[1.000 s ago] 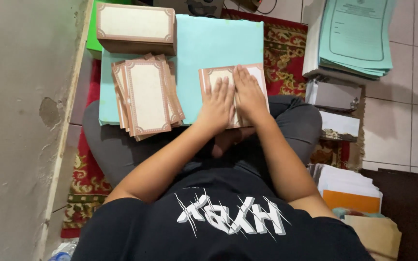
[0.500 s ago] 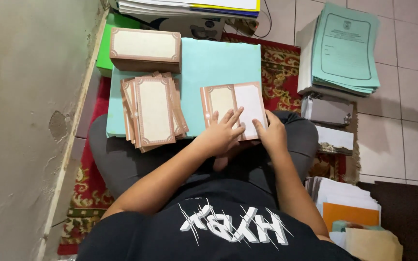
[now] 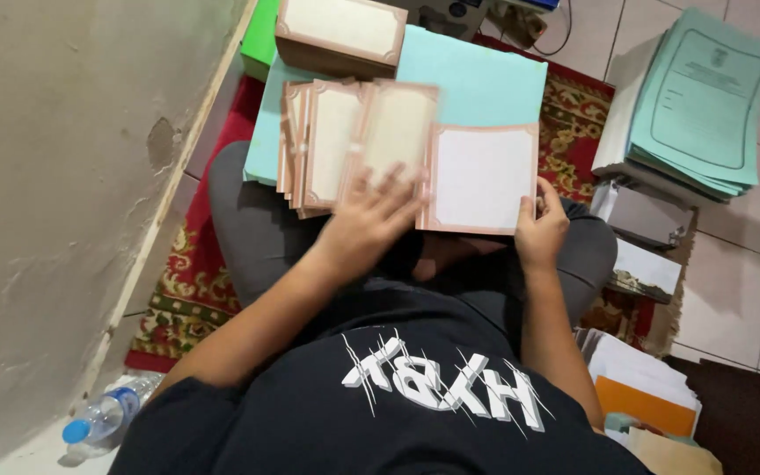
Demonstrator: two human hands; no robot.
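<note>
We are mid-unfolding: the bordered card lies open over our lap. Left hand is spread flat on its blurred left leaf, fingers released, no grip. Right hand pinches the lower right corner. Long axis runs left to right; blank inside faces up. Next move likely calls for carrying it left onto the fanned card stack on the pale blue sheets.
</note>
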